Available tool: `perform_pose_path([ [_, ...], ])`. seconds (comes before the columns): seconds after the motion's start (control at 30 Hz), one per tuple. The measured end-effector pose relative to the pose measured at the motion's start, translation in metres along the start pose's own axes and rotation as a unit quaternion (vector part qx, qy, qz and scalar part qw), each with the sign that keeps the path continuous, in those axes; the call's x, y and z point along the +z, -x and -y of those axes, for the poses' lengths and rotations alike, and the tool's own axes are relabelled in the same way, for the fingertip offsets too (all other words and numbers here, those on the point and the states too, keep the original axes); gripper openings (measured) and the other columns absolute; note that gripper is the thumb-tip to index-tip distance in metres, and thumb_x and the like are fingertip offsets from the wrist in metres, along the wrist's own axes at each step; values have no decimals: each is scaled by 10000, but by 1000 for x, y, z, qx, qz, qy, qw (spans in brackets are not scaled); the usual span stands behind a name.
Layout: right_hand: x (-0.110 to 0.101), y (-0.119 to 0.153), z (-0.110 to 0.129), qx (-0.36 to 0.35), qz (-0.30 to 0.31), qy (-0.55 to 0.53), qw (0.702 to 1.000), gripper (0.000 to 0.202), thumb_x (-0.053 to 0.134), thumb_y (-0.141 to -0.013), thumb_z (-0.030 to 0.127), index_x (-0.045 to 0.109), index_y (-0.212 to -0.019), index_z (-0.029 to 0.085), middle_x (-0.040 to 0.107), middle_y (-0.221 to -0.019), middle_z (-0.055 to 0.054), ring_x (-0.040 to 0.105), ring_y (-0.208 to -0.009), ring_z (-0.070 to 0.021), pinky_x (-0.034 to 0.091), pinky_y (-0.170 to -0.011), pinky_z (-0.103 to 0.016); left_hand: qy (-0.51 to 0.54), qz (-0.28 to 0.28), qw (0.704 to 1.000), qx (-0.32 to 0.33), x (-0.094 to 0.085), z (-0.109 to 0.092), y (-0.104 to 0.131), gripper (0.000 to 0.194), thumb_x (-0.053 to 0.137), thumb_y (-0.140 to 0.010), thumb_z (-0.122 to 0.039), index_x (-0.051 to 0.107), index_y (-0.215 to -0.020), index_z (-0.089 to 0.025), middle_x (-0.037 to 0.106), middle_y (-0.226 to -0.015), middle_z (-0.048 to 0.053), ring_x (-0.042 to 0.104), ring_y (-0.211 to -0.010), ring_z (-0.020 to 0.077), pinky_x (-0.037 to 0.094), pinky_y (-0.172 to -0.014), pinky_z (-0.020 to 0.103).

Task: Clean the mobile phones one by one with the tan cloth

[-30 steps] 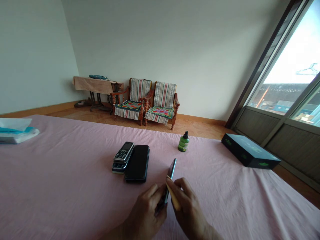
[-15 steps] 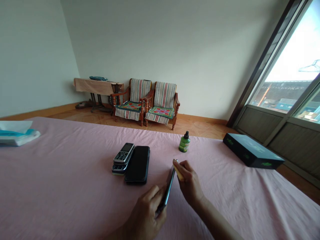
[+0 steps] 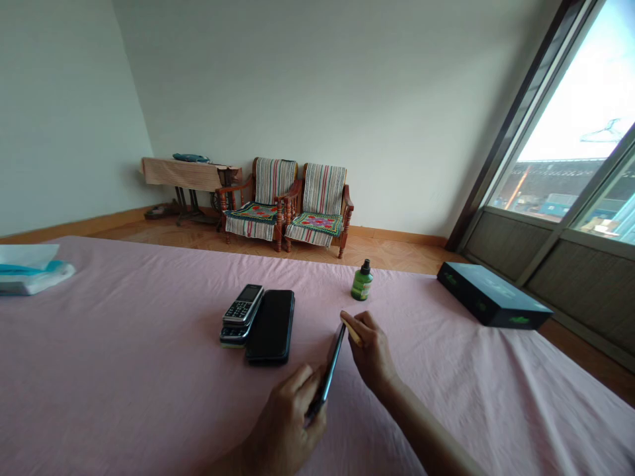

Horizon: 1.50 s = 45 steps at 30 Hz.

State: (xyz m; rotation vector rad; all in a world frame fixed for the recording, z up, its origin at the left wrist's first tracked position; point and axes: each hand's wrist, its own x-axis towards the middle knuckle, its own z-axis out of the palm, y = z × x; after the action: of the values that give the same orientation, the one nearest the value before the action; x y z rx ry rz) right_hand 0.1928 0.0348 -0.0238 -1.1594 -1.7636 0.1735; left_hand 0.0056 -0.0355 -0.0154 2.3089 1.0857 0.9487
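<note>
My left hand [image 3: 292, 420] grips the lower end of a thin dark phone [image 3: 331, 370], which is tilted up on its edge above the pink cloth. At the phone's upper end, my right hand [image 3: 370, 347] pinches a small yellowish cloth [image 3: 353, 332] against or very near its edge. To the left, a large black phone [image 3: 270, 326] lies flat. Beside it a silver keypad phone [image 3: 243, 304] rests on top of another keypad phone [image 3: 234, 334]. Beyond my right hand a green bottle [image 3: 362, 283] with a black cap stands upright.
The pink-covered surface [image 3: 124, 357] carries a black box [image 3: 491, 294] at the right and a white and blue tissue pack [image 3: 37, 276] at the far left. Behind are two wooden chairs [image 3: 317, 205] and a cloth-covered side table [image 3: 181, 174].
The view has shifted slightly. Both hands keep their holds, and my right hand with the yellowish cloth is still at the phone's upper end.
</note>
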Motion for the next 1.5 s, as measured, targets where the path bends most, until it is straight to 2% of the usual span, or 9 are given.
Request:
perform_pose_path([
  [0.13,0,-6,-1,6,0,3,1000,360,454,-854,97,672,-1136,149,543,-801,-46,576,-704,-156,479,-636,-252,-5,-9,1000,-1,-1,0,0,363,453,-846,-47,569,-1158,-194,566,-867,38,593,-776,174,501,-746,271],
  [0.33,-2,42,25,-46,47,-55,996,462,418,-871,67,570,-1281,217,548,-895,-63,570,-793,-162,493,-690,-257,6,-4,1000,2,0,0,-3,419,481,-790,-6,575,-1155,-190,563,-865,33,594,-781,175,500,-755,272],
  [0.43,-1,52,28,-57,50,-67,995,493,413,-878,65,527,-1323,242,542,-910,-63,564,-804,-161,498,-704,-259,15,-5,1000,5,1,1,-3,399,473,-801,-8,580,-1142,-186,559,-864,33,593,-777,171,498,-742,264],
  [0.8,6,-15,-11,22,-15,-5,1000,352,452,-838,102,684,-1099,148,540,-789,-38,565,-684,-146,464,-623,-239,4,-21,1000,8,-2,2,-1,322,457,-859,-62,582,-1125,-192,556,-815,21,581,-708,150,475,-676,227],
  [0.97,1,-3,-6,21,5,-7,1000,323,442,-850,113,712,-1023,158,491,-697,-7,514,-595,-129,410,-538,-216,-10,-36,999,7,0,4,-3,219,445,-860,-89,612,-976,-169,547,-782,26,575,-673,153,473,-660,239],
  [1.07,-4,12,2,11,35,-19,999,373,443,-850,107,674,-1133,184,504,-727,-9,526,-622,-128,423,-559,-208,-17,-43,999,4,2,7,-4,204,443,-863,-106,603,-973,-167,552,-792,32,582,-697,163,477,-679,253],
  [1.13,-7,17,6,23,20,-27,999,390,434,-864,116,642,-1190,172,520,-773,-24,542,-660,-132,438,-589,-212,-17,-40,999,2,2,8,-5,214,436,-870,-108,597,-994,-173,551,-793,28,583,-698,161,474,-674,249],
  [1.27,-12,9,4,49,-48,-32,997,350,434,-885,150,665,-1147,134,543,-817,-51,560,-700,-141,453,-621,-227,-21,-32,999,-3,2,8,-4,166,427,-889,-129,587,-901,-174,542,-779,26,572,-683,156,466,-662,246],
  [1.5,-6,-10,-9,18,-15,-37,999,331,448,-883,152,685,-1114,159,529,-781,-32,556,-672,-135,457,-610,-228,-21,-22,1000,0,1,10,-3,221,423,-895,-128,592,-1031,-167,541,-792,26,569,-688,151,475,-670,242],
])
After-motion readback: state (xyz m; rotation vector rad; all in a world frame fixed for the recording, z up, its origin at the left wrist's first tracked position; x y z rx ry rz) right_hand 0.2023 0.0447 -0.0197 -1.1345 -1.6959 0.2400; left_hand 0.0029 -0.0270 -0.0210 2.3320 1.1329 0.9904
